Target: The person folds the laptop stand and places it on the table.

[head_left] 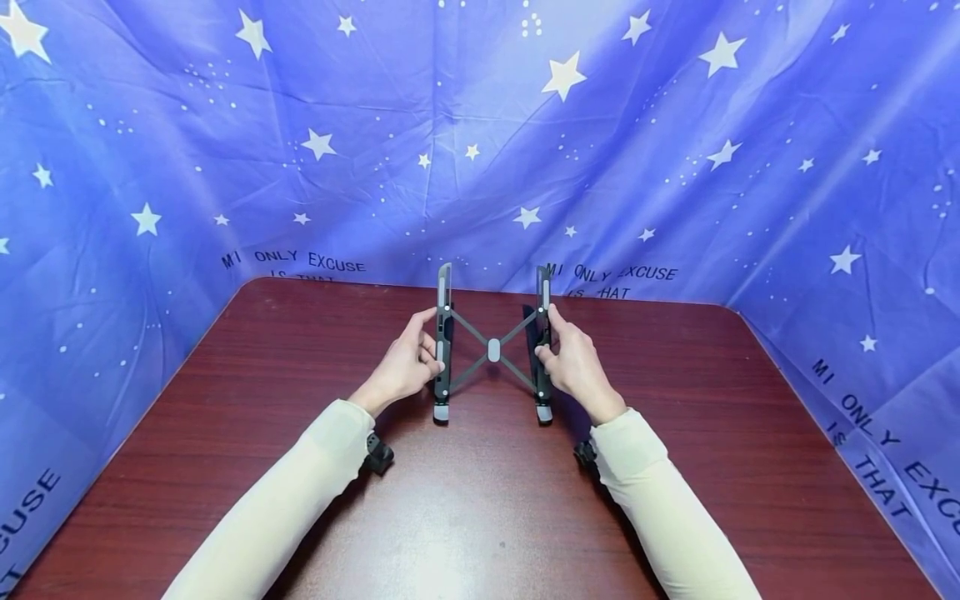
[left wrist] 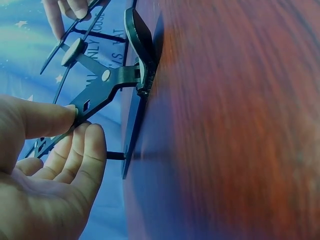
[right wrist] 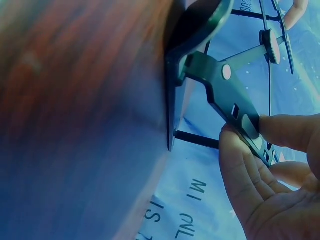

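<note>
A dark folding laptop stand [head_left: 493,350] stands unfolded on the table, its two side rails joined by crossed struts with a grey oval hub. My left hand [head_left: 405,360] pinches the left rail [left wrist: 95,97] between thumb and fingers. On the other side, my right hand [head_left: 577,362] grips the right rail [right wrist: 240,112] the same way, thumb on its upper face and fingers beneath. Both rails slope upward, held up by support legs, and the front lips [head_left: 441,413] point toward me. The wrist views show the base bars resting on the tabletop.
The reddish-brown wooden table [head_left: 420,517] extends around the stand, with a bright glare near its front. A blue star-patterned curtain [head_left: 435,125] hangs behind the table and along both sides. Small black devices [head_left: 378,454] are strapped to both wrists, beside the pale sleeves.
</note>
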`<state>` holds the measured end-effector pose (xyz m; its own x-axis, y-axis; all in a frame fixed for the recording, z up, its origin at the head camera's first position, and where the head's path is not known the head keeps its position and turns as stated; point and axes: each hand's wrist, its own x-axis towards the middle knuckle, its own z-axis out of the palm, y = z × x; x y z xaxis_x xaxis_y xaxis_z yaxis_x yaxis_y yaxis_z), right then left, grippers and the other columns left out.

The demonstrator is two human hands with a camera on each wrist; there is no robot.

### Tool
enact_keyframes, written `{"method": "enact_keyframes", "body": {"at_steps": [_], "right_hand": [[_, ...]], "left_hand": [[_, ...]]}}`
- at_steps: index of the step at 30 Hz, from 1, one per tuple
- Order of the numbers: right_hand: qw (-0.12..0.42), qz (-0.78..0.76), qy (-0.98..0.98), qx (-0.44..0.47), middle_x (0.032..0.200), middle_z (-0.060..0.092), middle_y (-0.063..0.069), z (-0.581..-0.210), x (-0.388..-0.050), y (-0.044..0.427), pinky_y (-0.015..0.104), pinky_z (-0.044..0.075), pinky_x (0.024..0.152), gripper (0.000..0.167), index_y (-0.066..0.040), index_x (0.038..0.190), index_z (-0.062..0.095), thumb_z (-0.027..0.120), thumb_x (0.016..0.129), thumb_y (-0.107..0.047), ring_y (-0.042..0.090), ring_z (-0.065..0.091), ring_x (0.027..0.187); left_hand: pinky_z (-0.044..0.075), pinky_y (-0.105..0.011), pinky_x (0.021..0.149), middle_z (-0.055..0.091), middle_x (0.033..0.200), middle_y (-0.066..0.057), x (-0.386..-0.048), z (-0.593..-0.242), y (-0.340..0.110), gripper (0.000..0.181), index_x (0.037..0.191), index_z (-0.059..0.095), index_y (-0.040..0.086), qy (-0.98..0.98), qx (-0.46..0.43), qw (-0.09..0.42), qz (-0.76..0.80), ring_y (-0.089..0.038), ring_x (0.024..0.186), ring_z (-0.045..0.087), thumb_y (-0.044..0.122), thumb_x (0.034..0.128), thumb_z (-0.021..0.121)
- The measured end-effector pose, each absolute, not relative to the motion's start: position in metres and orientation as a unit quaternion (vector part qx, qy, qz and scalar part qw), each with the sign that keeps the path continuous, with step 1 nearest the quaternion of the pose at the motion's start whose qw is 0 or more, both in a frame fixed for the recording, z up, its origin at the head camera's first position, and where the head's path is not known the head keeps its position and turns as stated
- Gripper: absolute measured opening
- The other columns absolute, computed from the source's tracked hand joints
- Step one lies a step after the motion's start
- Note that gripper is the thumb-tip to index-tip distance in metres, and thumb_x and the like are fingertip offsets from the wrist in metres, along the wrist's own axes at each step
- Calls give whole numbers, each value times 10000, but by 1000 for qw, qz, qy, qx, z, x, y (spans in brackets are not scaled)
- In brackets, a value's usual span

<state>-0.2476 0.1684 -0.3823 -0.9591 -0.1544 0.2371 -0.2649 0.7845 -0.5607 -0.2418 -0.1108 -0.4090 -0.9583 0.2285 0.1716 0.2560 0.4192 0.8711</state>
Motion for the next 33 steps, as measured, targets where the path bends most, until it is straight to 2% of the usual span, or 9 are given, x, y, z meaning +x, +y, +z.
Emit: {"method": "enact_keyframes", "body": {"at_steps": [6, 15, 25, 33], "right_hand": [[95, 304, -940, 120, 920, 600, 111, -383, -248, 163, 405, 459, 762, 739, -61, 1498, 293, 678, 869, -104, 266, 551, 802], [85, 303, -942, 116, 970, 590, 175, -384, -247, 155, 399, 446, 754, 736, -83, 1505, 282, 668, 880, -119, 262, 526, 790], [76, 300, -944, 116, 960, 578, 141, -382, -249, 147, 399, 458, 762, 739, -94, 1512, 268, 664, 889, -128, 263, 534, 819], [73, 331, -934, 114, 951, 606, 83, -383, -248, 149, 371, 454, 744, 744, -110, 1508, 287, 681, 877, -122, 228, 541, 766]], "left_hand": [[516, -312, 638, 575, 847, -95, -240, -409, -116, 895, 1490, 233, 184, -846, -142, 15, -513, -171, 688, 619, -103, 767, 677], [516, -319, 620, 579, 840, -98, -238, -411, -124, 891, 1489, 238, 179, -848, -142, 18, -511, -173, 684, 623, -112, 767, 673], [523, -326, 668, 577, 843, -108, -237, -411, -133, 890, 1485, 243, 159, -850, -145, 33, -506, -168, 685, 623, -105, 754, 676], [517, -320, 656, 575, 840, -101, -234, -408, -133, 884, 1489, 229, 171, -854, -136, 26, -501, -180, 695, 620, -98, 771, 669]]}}
